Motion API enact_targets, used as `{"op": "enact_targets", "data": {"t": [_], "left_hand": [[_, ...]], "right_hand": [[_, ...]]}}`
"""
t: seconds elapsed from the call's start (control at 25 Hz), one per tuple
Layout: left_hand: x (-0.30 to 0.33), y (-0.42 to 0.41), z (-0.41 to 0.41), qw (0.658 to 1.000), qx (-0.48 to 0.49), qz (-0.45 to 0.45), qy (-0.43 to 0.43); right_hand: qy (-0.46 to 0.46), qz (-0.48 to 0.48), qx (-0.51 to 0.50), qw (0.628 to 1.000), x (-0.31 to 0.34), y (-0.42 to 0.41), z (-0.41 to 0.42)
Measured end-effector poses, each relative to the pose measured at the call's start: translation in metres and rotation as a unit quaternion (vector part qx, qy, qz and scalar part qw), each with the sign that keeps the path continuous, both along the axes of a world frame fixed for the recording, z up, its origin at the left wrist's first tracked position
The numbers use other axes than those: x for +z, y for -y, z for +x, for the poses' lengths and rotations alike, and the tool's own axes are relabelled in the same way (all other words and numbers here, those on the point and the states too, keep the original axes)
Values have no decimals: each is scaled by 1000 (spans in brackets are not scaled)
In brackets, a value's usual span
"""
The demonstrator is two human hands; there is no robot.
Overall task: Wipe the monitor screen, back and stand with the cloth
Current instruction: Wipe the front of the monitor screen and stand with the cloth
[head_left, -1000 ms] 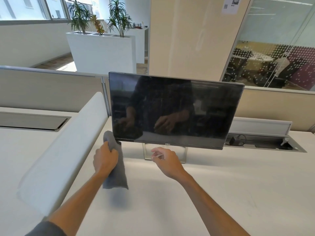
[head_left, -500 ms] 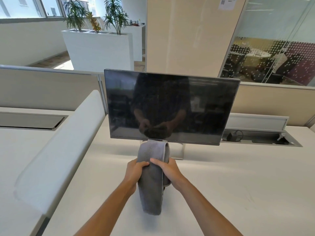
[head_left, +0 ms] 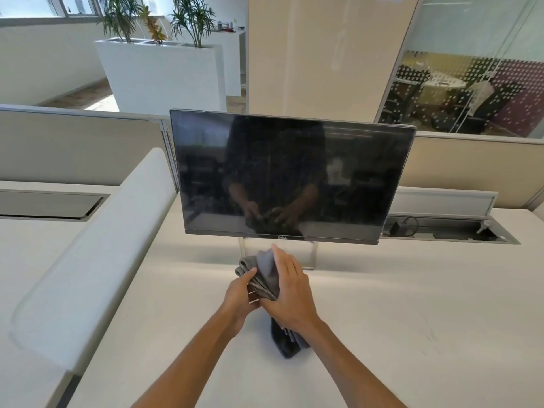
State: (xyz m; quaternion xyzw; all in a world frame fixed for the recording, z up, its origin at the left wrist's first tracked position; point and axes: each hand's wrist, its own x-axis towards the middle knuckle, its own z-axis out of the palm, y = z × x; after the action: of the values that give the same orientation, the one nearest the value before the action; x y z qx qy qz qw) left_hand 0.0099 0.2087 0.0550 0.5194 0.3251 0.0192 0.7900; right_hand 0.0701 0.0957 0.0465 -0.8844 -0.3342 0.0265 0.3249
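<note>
Head camera, looking down over both forearms at the desk (head_left: pixel 382 319). Both hands meet in front of the monitor (head_left: pixel 288 175), and the grey cloth (head_left: pixel 265 275) is bunched between them. The left hand (head_left: pixel 241 293) curls round the cloth from the left, thumb pressed on the folded upper edge, fingers tucked underneath where they are partly hidden. The right hand (head_left: pixel 291 290) lies over the cloth from the right, fingers long and close together along its top side, fingertips reaching the upper fold; the thumb cannot be seen, so whether it wraps under is unclear. The top of the cloth pokes out above both sets of fingers, and a darker tail hangs out below the right wrist, down near the desk.

The cloth is held just in front of the stand (head_left: pixel 312 254), below the bottom edge of the screen and apart from it. The dark screen mirrors the two hands. A white divider (head_left: pixel 97 245) runs along the left, a cable tray (head_left: pixel 447 229) sits behind on the right.
</note>
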Motion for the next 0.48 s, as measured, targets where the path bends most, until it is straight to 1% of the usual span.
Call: {"op": "enact_targets", "data": {"t": [0.08, 0.12, 0.16, 0.2, 0.24, 0.28, 0.32, 0.36, 0.4, 0.44, 0.48], "left_hand": [[-5, -9, 1, 1000, -19, -6, -14], [-6, -13, 2, 999, -28, 18, -25], [-8, -18, 4, 997, -31, 62, -30], [-12, -24, 4, 991, -31, 125, -27], [-18, -32, 4, 978, -27, 205, -21], [-27, -42, 3, 954, -31, 296, -22], [-38, -52, 0, 911, -63, 406, -44], [-50, -62, -3, 844, -115, 517, -80], [-63, -71, -6, 774, -167, 601, -108], [-75, -77, -8, 719, -206, 653, -118], [-84, -81, -9, 690, -223, 678, -117]], "right_hand": [[-52, -12, 65, 996, -7, 1, 1], [-80, -14, 79, 994, -11, 0, 2], [-75, -18, 73, 994, -18, -1, 5], [-49, -34, 48, 997, -21, -3, 9], [-13, -56, 10, 998, -23, -4, 13], [18, -75, -35, 996, -27, -7, 18], [37, -84, -78, 993, -27, -11, 24], [39, -89, -105, 990, -29, -17, 29], [40, -93, -121, 987, -30, -25, 33], [39, -104, -130, 985, -32, -34, 37], [44, -123, -130, 983, -35, -45, 40]]}}
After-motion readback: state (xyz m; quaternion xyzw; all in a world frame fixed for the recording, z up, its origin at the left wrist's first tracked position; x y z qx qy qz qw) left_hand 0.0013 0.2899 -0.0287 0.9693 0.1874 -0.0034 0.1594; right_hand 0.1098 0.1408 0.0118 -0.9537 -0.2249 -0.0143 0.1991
